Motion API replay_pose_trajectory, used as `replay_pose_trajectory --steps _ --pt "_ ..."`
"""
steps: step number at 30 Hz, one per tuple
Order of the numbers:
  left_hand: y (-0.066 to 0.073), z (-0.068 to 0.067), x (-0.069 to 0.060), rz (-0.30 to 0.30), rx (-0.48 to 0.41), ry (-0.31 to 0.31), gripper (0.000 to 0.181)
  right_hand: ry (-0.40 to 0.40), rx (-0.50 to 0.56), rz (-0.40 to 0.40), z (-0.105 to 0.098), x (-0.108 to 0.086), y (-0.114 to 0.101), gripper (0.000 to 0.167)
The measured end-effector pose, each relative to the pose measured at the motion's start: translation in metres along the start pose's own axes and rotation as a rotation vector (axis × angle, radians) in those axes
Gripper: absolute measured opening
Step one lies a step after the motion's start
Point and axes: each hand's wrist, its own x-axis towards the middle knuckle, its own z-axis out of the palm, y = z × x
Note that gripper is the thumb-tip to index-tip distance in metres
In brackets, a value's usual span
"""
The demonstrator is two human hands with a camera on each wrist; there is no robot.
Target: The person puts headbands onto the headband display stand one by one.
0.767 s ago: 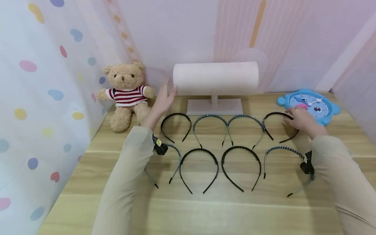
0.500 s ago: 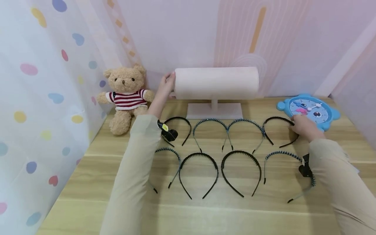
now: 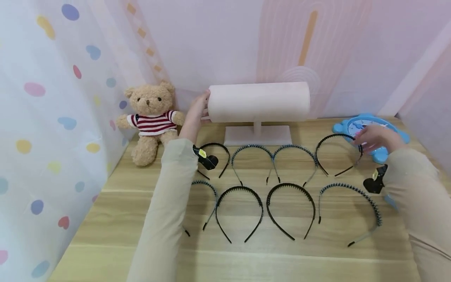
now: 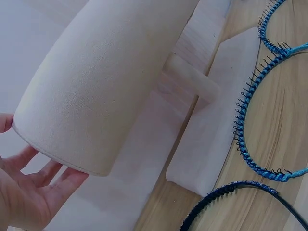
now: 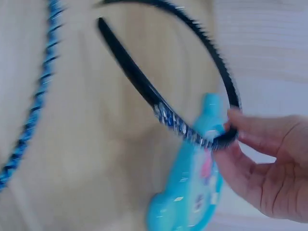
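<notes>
At the back stands a white padded roll on a stand. My left hand holds the roll's left end; in the left wrist view the fingers rest along the end's rim and the thumb touches its other side. My right hand pinches a black headband at its curved top between thumb and fingers. In the right wrist view that headband, with glittery stones on one side, hangs in front of the blue clock, its ends pointing away from the hand.
Two blue headbands and a black one lie before the stand. A nearer row holds black and blue headbands. A teddy bear sits at the left; the clock lies at the right.
My left hand has moved from beside the roll to hold its left end. My right hand has taken hold of the black headband, lifted it somewhat and shifted right.
</notes>
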Motion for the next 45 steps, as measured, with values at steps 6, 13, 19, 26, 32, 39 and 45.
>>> replay_pose_trajectory --steps 6,13,19,26,32,39,45 --pt "0.004 0.0 0.002 0.026 0.008 -0.001 0.057 0.033 0.093 -0.055 -0.028 -0.007 -0.028 0.076" --pt "0.004 -0.002 0.001 0.022 0.01 0.001 0.058 0.173 0.21 -0.086 -0.026 -0.013 -0.085 0.067" --pt "0.008 0.001 0.004 -0.002 0.026 0.046 0.056 0.413 0.399 -0.14 -0.01 -0.013 -0.136 0.039" --pt "0.005 0.006 0.003 0.004 0.016 0.055 0.057 0.587 0.369 -0.227 0.005 -0.004 -0.157 0.048" --pt "0.001 0.009 0.0 0.036 0.02 0.016 0.058 0.573 0.223 -0.301 0.003 0.002 -0.146 0.069" --pt "0.002 0.008 0.0 0.035 0.025 0.004 0.059 0.432 -0.084 -0.494 -0.002 0.005 -0.128 0.075" --pt "0.002 0.002 0.001 0.013 0.024 0.012 0.057 0.444 -0.182 -0.57 0.005 0.008 -0.13 0.091"
